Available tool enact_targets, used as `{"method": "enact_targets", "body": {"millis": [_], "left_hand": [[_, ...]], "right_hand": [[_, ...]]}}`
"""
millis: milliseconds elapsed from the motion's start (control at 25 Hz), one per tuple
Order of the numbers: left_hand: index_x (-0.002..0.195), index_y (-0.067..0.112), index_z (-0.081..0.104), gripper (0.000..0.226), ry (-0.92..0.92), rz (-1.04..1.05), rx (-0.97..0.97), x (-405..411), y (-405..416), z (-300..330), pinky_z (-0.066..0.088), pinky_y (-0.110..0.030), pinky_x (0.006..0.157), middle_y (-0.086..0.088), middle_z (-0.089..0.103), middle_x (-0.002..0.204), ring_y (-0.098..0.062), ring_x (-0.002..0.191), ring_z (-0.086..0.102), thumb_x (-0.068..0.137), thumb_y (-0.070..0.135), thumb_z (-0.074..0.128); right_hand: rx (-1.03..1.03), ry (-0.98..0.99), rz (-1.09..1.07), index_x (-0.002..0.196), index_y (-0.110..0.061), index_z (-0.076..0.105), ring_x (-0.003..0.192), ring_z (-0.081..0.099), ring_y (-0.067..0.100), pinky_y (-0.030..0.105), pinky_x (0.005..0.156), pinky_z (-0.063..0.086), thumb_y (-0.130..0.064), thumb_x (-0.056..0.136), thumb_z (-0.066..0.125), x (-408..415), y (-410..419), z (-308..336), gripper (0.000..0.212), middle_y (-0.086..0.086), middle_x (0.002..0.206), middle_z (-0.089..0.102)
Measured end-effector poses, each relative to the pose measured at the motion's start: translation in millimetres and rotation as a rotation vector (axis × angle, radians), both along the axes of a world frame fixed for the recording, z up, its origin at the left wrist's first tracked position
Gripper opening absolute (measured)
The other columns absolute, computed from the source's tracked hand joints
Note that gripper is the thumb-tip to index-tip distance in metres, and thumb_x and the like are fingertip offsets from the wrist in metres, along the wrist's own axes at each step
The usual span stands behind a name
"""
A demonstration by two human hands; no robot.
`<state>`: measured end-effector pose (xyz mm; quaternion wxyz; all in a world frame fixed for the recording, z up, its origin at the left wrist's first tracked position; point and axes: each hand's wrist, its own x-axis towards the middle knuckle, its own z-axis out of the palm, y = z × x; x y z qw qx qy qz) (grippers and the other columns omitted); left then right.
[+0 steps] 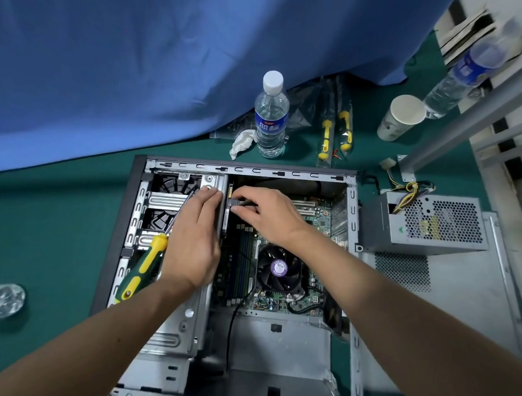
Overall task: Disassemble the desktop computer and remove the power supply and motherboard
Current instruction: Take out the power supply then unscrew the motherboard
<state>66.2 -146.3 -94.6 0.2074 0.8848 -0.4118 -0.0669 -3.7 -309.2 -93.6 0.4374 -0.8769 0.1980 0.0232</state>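
Two bare forearms reach up from the bottom edge over the open computer case point(136, 192), which lies on its side on the green surface point(57, 234). The left hand point(193, 239) lies on the metal drive cage point(164, 201) with fingers straight and pressed together, and a green-and-yellow screwdriver point(144, 266) sits tucked under its palm; whether the thumb curls round the handle cannot be told. The right hand point(263, 211) pinches a black connector point(238, 203) at the cage's edge, thumb below and fingers above.

The power supply point(426, 220) already stands outside the case on the right, on the removed side panel point(473, 297), its yellow wires trailing. The motherboard point(280, 276) is still seated in the case floor, its CPU fan point(277, 269) in place and a black cable point(233, 331) running across it toward the near end.

The risk now appears to be the plug: pulling at an angle, or on the wire rather than the housing, could bend pins or tear the lead. If it lets go suddenly, the right hand may strike the memory sticks point(240, 256) or sharp sheet-metal edges. The loosely kept screwdriver could slip and its tip gouge the board. A water bottle point(271, 114) and paper cup point(401, 117) stand near enough to tip toward the electronics.
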Motion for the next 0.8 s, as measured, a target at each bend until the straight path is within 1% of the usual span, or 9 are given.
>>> {"method": "enact_targets", "body": {"millis": [80, 160, 320, 480, 640, 760, 800], "left_hand": [[0.138, -0.004, 0.046, 0.056, 0.001, -0.003, -0.001, 0.3, -0.2, 0.0, 0.031, -0.038, 0.116, -0.019, 0.046, 0.141, -0.031, 0.133, 0.041, 0.083, -0.008, 0.046], [0.138, -0.005, 0.047, 0.055, 0.002, -0.002, -0.002, -0.1, -0.6, 0.4, 0.032, -0.038, 0.116, -0.019, 0.046, 0.141, -0.031, 0.133, 0.041, 0.083, -0.008, 0.047], [0.138, -0.005, 0.047, 0.055, 0.008, -0.002, -0.003, -0.7, -1.5, 1.5, 0.032, -0.040, 0.115, -0.020, 0.047, 0.140, -0.032, 0.132, 0.042, 0.083, -0.010, 0.047], [0.137, -0.006, 0.047, 0.055, 0.012, -0.005, -0.001, -1.8, -0.9, 3.1, 0.033, -0.041, 0.115, -0.020, 0.048, 0.140, -0.032, 0.133, 0.042, 0.083, -0.011, 0.048], [0.137, -0.007, 0.048, 0.055, 0.014, -0.005, 0.000, -1.7, -0.8, 3.9, 0.034, -0.043, 0.115, -0.021, 0.048, 0.139, -0.033, 0.132, 0.042, 0.082, -0.012, 0.049], [0.137, -0.006, 0.048, 0.056, 0.024, -0.004, -0.002, -2.0, -0.9, 4.1, 0.033, -0.043, 0.115, -0.021, 0.048, 0.140, -0.033, 0.133, 0.042, 0.081, -0.012, 0.049], [0.137, -0.006, 0.048, 0.056, 0.026, -0.004, -0.004, -1.6, -0.7, 4.1, 0.033, -0.042, 0.115, -0.020, 0.047, 0.140, -0.032, 0.133, 0.042, 0.082, -0.012, 0.049]], "right_hand": [[-0.025, -0.050, -0.079, 0.114, -0.026, 0.065, 0.078, 0.054, 0.006, 0.029, 0.076, 0.047, -0.032, 0.094, 0.062, -5.0, 14.0, -4.2, 0.021, -0.009, 0.089, 0.063], [-0.065, -0.078, -0.122, 0.116, -0.025, 0.065, 0.078, 0.050, 0.009, 0.032, 0.074, 0.047, -0.030, 0.094, 0.061, -6.5, 21.9, -6.4, 0.023, -0.007, 0.084, 0.059], [-0.076, -0.065, -0.004, 0.115, -0.022, 0.067, 0.085, 0.056, 0.016, 0.037, 0.080, 0.048, -0.031, 0.095, 0.061, -0.9, 3.4, -3.4, 0.023, -0.002, 0.090, 0.064], [-0.074, -0.106, -0.083, 0.119, -0.021, 0.066, 0.084, 0.054, 0.019, 0.039, 0.078, 0.048, -0.029, 0.095, 0.061, -6.8, 17.0, -6.6, 0.026, -0.001, 0.085, 0.060], [-0.069, -0.059, -0.020, 0.120, -0.023, 0.067, 0.090, 0.054, 0.018, 0.036, 0.081, 0.046, -0.031, 0.095, 0.061, -0.8, 2.5, -2.7, 0.027, -0.004, 0.087, 0.059], [-0.065, -0.069, -0.085, 0.118, -0.023, 0.067, 0.087, 0.053, 0.019, 0.037, 0.079, 0.046, -0.031, 0.095, 0.060, -2.6, 7.0, -4.0, 0.025, -0.002, 0.085, 0.058], [-0.072, -0.051, -0.071, 0.118, -0.023, 0.067, 0.088, 0.053, 0.019, 0.037, 0.079, 0.047, -0.031, 0.096, 0.060, -6.4, 11.9, -5.3, 0.025, -0.002, 0.086, 0.058]]}}
